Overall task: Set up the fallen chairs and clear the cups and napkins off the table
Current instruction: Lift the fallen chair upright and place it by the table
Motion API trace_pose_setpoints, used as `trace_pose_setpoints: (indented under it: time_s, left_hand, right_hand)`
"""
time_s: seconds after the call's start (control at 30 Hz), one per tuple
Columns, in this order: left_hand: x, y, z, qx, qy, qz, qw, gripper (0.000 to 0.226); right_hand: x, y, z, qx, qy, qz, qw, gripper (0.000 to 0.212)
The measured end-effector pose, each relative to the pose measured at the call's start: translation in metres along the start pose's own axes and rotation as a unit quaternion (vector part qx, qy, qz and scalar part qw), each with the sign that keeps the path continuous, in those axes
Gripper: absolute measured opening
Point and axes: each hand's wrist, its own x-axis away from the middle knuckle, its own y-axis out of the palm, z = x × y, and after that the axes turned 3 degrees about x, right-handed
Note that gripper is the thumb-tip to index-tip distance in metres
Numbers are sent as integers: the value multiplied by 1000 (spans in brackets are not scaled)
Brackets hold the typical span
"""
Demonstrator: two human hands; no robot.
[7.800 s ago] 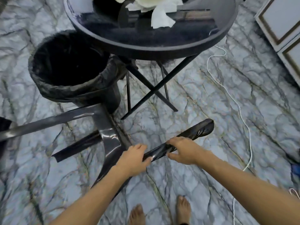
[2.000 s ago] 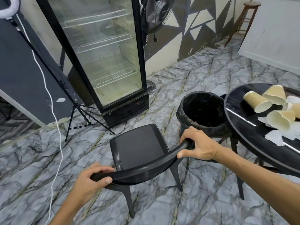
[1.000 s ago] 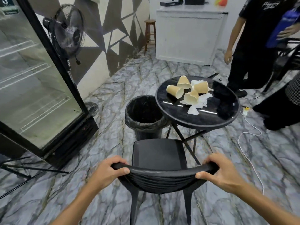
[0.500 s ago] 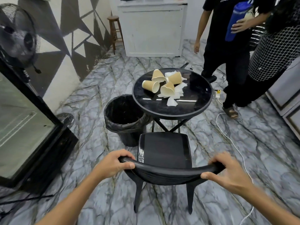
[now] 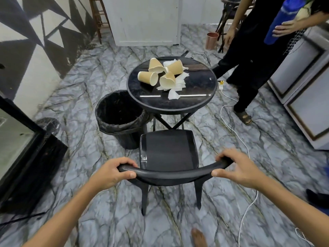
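Moved: since half a second ago the chair (image 5: 168, 152) sits closer to the worktop (image 5: 194, 102), squared up to it; a few seconds back it was lying on the floor.
Hands: left hand (image 5: 111, 172) and right hand (image 5: 235, 169) are set well apart, each clamped over one end of the chair's curved backrest.
Chair: upright on its legs, seat facing the worktop, front edge just short of the worktop's crossed legs.
Cups: four paper cups (image 5: 148, 77) lie tipped on the worktop's far left part, touching the napkins (image 5: 175, 88) spread under and beside them.
Handling: chair looks stiff and light enough to steer by the backrest ends; cups and napkins are probably very light and crush easily, so a soft pinch at the rim should do.
Bin: bin (image 5: 118, 116) stands left of the chair, tucked against the worktop's left edge.
Room: open floor lies behind the chair; right of it runs a white cable (image 5: 236, 134), and a bystander (image 5: 249, 56) stands beyond the worktop's right side.
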Motion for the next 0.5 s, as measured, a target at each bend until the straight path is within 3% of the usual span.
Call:
trace_pose_setpoints:
  time_s: [0.17,0.27,0.5]
  left_hand:
    - [6,-6,9,-16,-28,-42,999,60]
    - [0,-7,25,-40,-36,-47,997,61]
    - [-61,24,83,-229,10,3,973,80]
  right_hand:
    - [-4,-17,-6,-47,74,-85,992,44]
    - [-24,-20,-2,19,124,-93,988,31]
    - [-76,-19,2,159,113,-79,978,65]
